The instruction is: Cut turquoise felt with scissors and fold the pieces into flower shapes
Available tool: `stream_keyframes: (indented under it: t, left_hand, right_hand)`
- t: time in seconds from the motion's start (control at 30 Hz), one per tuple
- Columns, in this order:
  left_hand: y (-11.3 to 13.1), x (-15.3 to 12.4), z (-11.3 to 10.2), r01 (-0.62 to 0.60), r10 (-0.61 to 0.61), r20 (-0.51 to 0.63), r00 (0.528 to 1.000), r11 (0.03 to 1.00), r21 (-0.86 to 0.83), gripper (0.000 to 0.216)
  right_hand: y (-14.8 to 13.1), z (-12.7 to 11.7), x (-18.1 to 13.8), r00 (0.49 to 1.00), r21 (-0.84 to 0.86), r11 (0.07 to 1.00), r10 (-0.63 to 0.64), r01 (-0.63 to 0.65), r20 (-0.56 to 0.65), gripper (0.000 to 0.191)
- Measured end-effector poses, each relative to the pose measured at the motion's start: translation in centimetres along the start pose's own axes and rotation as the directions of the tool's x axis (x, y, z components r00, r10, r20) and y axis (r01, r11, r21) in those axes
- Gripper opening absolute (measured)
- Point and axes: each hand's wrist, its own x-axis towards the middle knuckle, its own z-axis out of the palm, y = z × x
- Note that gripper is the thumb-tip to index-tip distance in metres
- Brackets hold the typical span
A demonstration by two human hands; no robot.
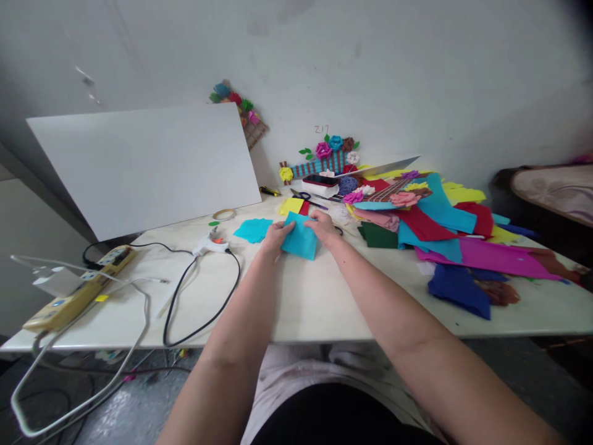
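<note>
A square piece of bright blue felt (300,242) is held up between my two hands, over the middle of the table. My left hand (277,235) pinches its left edge, thumb on top. At its upper right, my right hand (323,227) grips the felt between thumb and fingers. Just left of my left hand lies a pile of blue felt pieces (252,230). Behind the held square are yellow felt pieces (291,206) and a bit of red felt (304,208). Dark-handled scissors (303,195) rest beyond them.
A white glue gun (210,245) with a black cord lies left, near a yellow power strip (78,293) and loose cables. Coloured felt sheets (440,228) heap up on the right. A white board (148,167) leans on the wall; a phone (320,180) sits on a white box.
</note>
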Motion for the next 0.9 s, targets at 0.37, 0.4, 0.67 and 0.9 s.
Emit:
stream_keyframes:
  t: [0.37,0.4,0.67,0.9]
  left_hand:
    - [-0.2,0.5,-0.3,-0.06,0.06,-0.047,0.997,0.998,0.0,0.041]
    - [-0.2,0.5,-0.3,-0.056,0.056,-0.043,0.998,0.998,-0.009,0.042]
    - [0.1,0.4,-0.2,-0.029,0.026,-0.028,0.999,0.995,-0.099,0.039]
    - [0.1,0.9,-0.7,-0.015,-0.019,-0.148,0.989,0.975,-0.221,0.028]
  right_hand:
    - [1.2,0.2,0.7,0.992,-0.144,0.982,-0.124,0.122,0.0,0.019]
    - [1.4,0.2,0.9,0.993,-0.168,0.979,-0.118,0.116,-0.003,0.018]
    - [1.6,0.3,1.1,0.987,-0.317,0.943,-0.133,0.097,-0.095,0.013]
    - [1.4,0.2,0.9,0.992,-0.271,0.96,-0.093,0.066,-0.087,0.031]
